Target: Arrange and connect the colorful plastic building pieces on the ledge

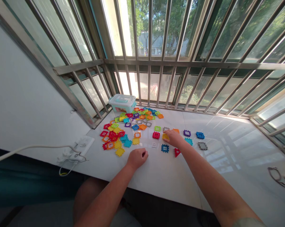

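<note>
My right hand [173,137] reaches over the spread-out pieces, with its fingers on a yellow interlocking plastic tile [165,136]. Partly covered by that hand are a grey tile [166,129] and an orange tile [176,130] just behind. To its left sit a red window tile [156,135] and a lime-green tile [157,128]. Nearer me are a blue window tile [165,148], a small white window piece [154,145] and a red triangle [177,152]. My left hand [137,158] rests on the white surface in a loose fist, nothing visible in it.
A mixed pile of colourful tiles [142,121] spreads at the left, before a lidded plastic box [122,103]. Purple [187,133], blue [200,135] and grey [202,146] tiles lie right. A power strip [82,146], eyeglasses [276,176] and window bars [170,63] surround the ledge.
</note>
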Demonstrator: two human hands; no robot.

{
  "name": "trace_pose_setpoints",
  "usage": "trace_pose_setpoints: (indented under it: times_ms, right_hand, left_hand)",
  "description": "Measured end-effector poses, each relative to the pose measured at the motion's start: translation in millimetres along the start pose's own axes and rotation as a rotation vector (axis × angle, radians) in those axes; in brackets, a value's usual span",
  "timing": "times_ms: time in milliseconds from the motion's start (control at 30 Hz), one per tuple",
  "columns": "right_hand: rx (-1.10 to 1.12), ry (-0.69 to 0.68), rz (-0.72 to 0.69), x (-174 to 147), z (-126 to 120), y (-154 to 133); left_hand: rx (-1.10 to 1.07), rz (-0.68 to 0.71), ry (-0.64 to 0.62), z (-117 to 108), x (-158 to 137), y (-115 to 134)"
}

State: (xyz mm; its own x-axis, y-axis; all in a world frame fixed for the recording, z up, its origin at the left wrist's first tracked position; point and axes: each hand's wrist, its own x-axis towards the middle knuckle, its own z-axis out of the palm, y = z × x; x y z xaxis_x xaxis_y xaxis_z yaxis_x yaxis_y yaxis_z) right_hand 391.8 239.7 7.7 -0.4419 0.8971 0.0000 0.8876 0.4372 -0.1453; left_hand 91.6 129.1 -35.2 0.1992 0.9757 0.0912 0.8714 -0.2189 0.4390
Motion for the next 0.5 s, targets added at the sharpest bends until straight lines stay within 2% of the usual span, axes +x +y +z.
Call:
trace_pose_setpoints:
  times_ms: [500]
  right_hand:
    - [0.039, -0.047, -0.032, -1.4, -5.1, -0.2]
  left_hand:
    - [-0.017, 0.013, 0.019, 1.6, 0.1, -2.0]
